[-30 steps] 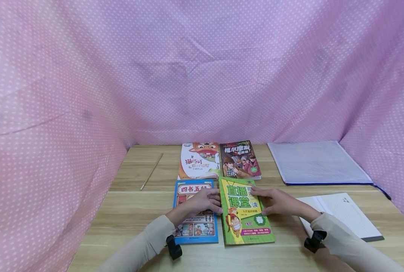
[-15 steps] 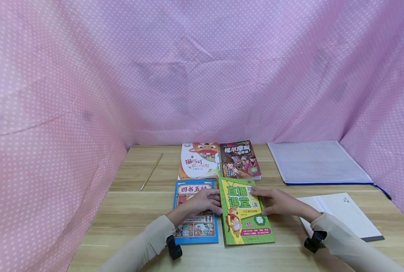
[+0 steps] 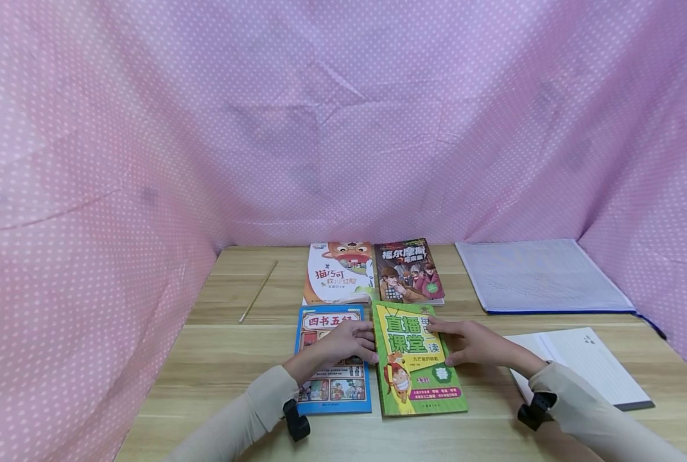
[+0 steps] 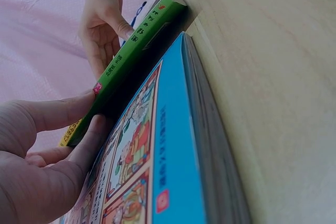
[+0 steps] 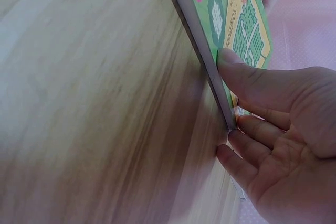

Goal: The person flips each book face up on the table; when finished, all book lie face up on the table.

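A green and yellow book [image 3: 418,385] lies cover up at the front middle, between both hands. My left hand [image 3: 343,343] reaches over the blue comic-style book [image 3: 334,388] on the left. In the left wrist view its thumb and fingertips are at the green spine [image 4: 131,51], just above the blue cover. My right hand [image 3: 476,343] is at the opposite edge of the green book. Its thumb [image 5: 247,74] touches the cover near that edge, and the other fingertips lie along the side by the tabletop. The fingers of both hands are loosely extended.
Behind stand out a white book with a cartoon animal [image 3: 338,276] and a dark detective book [image 3: 409,276], lying side by side. A thin stick [image 3: 258,292] lies left. A mesh pouch [image 3: 546,276] and a pale notebook [image 3: 586,366] lie right. A pink dotted cloth [image 3: 343,128] surrounds the table.
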`<state>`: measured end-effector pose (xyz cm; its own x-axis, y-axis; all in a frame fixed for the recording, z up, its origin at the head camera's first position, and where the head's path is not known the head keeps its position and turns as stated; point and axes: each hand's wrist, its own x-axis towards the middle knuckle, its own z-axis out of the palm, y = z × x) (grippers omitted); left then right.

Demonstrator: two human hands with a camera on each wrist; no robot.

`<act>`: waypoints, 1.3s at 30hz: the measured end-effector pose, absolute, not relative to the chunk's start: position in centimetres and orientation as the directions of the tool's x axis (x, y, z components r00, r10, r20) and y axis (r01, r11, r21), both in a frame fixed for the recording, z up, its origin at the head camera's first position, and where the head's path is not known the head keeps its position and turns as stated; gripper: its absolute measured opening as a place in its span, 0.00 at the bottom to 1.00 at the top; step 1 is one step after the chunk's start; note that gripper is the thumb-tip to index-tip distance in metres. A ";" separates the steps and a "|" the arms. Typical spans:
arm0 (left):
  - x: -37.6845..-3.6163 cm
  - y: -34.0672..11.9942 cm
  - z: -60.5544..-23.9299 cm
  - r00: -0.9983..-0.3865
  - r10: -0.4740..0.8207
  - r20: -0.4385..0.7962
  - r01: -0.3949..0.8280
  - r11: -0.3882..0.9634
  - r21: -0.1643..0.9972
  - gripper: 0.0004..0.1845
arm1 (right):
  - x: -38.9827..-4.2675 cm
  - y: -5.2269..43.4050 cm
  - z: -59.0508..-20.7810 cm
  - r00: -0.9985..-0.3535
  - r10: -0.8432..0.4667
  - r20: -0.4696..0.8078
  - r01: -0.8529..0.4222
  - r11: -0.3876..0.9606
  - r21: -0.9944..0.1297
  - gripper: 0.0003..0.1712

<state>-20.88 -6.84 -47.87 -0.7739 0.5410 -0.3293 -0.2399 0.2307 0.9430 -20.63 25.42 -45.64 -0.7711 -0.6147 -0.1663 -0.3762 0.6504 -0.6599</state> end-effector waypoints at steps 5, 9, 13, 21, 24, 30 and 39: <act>-20.9 -6.8 -47.9 -0.774 0.541 -0.329 -0.236 0.235 0.943 0.35 | -20.6 25.6 -45.7 -0.775 -0.608 -0.174 -0.364 0.654 -0.663 0.41; -20.9 -6.7 -48.0 -0.773 0.544 -0.326 -0.237 0.230 0.944 0.35 | -20.7 25.8 -45.8 -0.776 -0.606 -0.175 -0.361 0.654 -0.665 0.41; -20.9 -6.7 -48.0 -0.772 0.547 -0.324 -0.238 0.225 0.945 0.36 | -20.6 25.8 -45.7 -0.776 -0.607 -0.172 -0.363 0.652 -0.666 0.40; -21.0 -6.5 -48.1 -0.772 0.542 -0.331 -0.237 0.237 0.942 0.35 | -20.3 25.7 -45.7 -0.782 -0.603 -0.155 -0.375 0.656 -0.655 0.40; -21.0 -6.5 -48.1 -0.772 0.541 -0.334 -0.238 0.242 0.941 0.35 | -20.3 25.7 -45.8 -0.785 -0.597 -0.165 -0.359 0.656 -0.664 0.40; -20.8 -6.3 -47.9 -0.770 0.540 -0.340 -0.245 0.241 0.939 0.35 | -20.3 25.9 -45.7 -0.780 -0.603 -0.170 -0.358 0.652 -0.668 0.39; -20.8 -5.5 -48.0 -0.775 0.531 -0.343 -0.247 0.246 0.937 0.37 | -20.2 26.4 -45.4 -0.774 -0.610 -0.168 -0.369 0.651 -0.664 0.39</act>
<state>-20.82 -5.51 -47.98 -0.7746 0.5312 -0.3431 -0.2468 0.2456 0.9374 -20.21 26.41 -45.39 -0.7741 -0.6103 -0.1682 -0.3688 0.6507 -0.6637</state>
